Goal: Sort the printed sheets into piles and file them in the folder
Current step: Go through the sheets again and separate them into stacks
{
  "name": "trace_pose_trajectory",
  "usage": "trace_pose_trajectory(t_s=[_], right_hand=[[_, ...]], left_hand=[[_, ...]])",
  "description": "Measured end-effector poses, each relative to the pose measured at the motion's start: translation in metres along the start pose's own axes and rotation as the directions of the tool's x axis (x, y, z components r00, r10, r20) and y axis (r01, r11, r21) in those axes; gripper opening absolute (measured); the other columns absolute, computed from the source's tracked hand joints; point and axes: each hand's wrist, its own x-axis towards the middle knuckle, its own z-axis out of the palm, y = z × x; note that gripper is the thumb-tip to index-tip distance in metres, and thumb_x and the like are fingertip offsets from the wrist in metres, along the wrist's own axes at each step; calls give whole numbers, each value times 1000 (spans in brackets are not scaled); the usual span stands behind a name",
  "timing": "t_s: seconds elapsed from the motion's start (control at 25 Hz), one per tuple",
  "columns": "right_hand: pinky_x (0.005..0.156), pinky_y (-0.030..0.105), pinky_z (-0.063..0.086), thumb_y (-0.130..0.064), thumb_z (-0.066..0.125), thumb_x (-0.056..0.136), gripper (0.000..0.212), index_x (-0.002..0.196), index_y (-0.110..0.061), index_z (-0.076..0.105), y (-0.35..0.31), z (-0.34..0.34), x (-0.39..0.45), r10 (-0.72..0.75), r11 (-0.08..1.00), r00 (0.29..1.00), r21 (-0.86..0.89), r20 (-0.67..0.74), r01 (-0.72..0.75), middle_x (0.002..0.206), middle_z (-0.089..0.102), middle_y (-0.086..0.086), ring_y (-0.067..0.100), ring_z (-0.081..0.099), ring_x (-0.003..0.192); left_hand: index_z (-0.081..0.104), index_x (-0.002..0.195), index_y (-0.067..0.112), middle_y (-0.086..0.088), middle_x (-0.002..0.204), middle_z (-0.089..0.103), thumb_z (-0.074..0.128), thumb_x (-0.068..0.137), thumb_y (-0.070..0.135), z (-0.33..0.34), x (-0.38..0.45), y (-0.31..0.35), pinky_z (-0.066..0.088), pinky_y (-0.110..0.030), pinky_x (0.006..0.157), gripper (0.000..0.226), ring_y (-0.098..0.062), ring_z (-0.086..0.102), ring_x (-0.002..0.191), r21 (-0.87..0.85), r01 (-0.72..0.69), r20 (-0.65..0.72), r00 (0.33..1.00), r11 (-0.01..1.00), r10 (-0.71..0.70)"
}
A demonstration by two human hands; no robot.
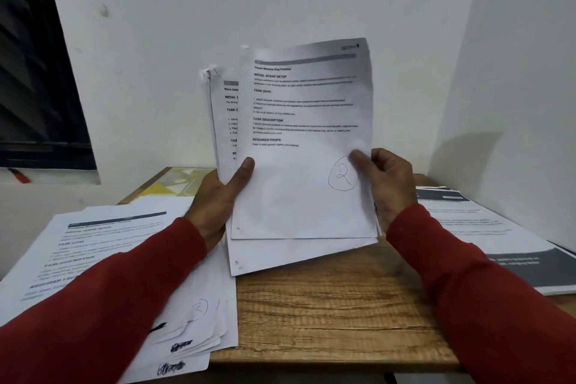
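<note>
White walls back a wooden worktop [336, 315] carrying sheet piles left [103, 246] and right [486, 227]. Left hand [218, 199] and right hand [386, 181] each grip the raised printed sheets [305, 140]; rear sheets mostly hidden. Folder [174, 181] lies behind, partly covered.

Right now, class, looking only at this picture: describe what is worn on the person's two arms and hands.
Both arms wear long red sleeves of plain cloth, reaching to the wrists. The left hand and right hand are bare: no gloves, rings or watch show.
</note>
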Motion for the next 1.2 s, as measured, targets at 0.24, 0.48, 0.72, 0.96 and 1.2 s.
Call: trace_pose_trajectory(t_s=[0.24, 0.48, 0.72, 0.96, 1.2], right_hand=[[55, 23, 32, -23, 66, 90, 34, 65, -2, 55, 4, -26, 27, -52, 986, 972, -166, -230, 13, 62, 40, -2, 11, 37, 60], [60, 31, 33, -26, 55, 79, 28, 66, -1, 51, 22, -93, 54, -187, 905, 842, -423, -506, -54, 60, 36, -7, 15, 36, 63], [63, 25, 56, -11, 65, 93, 14, 104, -7, 73, -7, -7, 5, 27, 1000, 995, -2, 100, -27, 87, 76, 1, 12, 68, 71], [63, 26, 58, -10, 62, 93, 14, 104, -11, 71, -15, 7, -17, 112, 979, 964, 141, 239, -149, 88, 77, 4, 15, 73, 74], [66, 27, 57, -47, 50, 97, 31, 102, -23, 69, -19, 8, -14, 182, 980, 953, 39, 244, -197, 94, 77, -2, 13, 73, 78]], left_hand=[[69, 110, 12, -2, 101, 77, 67, 89, 24, -5, 6, 0, 60, -28, 70, 25, -17, 74, 88, -26, -31, -90, 996, 999, 29], [67, 113, 20, -2, 107, 76, 60, 93, 24, -11, 7, 13, 61, -37, 77, 22, -19, 73, 92, -172, -54, -34, 998, 984, 49], [66, 120, 15, -7, 115, 74, 64, 92, 27, -11, 9, 3, 59, -40, 87, 30, -24, 72, 101, -95, -6, -67, 998, 995, 0], [68, 120, 14, -6, 113, 74, 68, 91, 29, -17, 15, -3, 59, -40, 86, 32, -24, 72, 101, -117, 101, -101, 988, 988, -113], [70, 112, 10, -11, 107, 75, 69, 91, 29, -12, 10, -7, 62, -37, 77, 28, -26, 73, 90, -35, 169, -46, 984, 985, -171]])
